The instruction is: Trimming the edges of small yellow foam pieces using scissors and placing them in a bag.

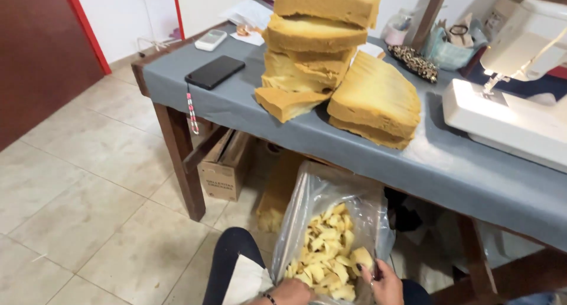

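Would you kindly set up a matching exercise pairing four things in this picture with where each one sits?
Things:
1. black phone
2. cardboard box
3. sewing machine
4. yellow foam scraps

Places:
A. inside the clear plastic bag
B. on the floor under the table
C. at the right end of the table
D. on the grey cloth near the table's left end

Pairs: 1-D, 2-B, 3-C, 4-A

grey-covered table — stacked yellow foam slabs, black phone, white sewing machine; tiled floor — cardboard box
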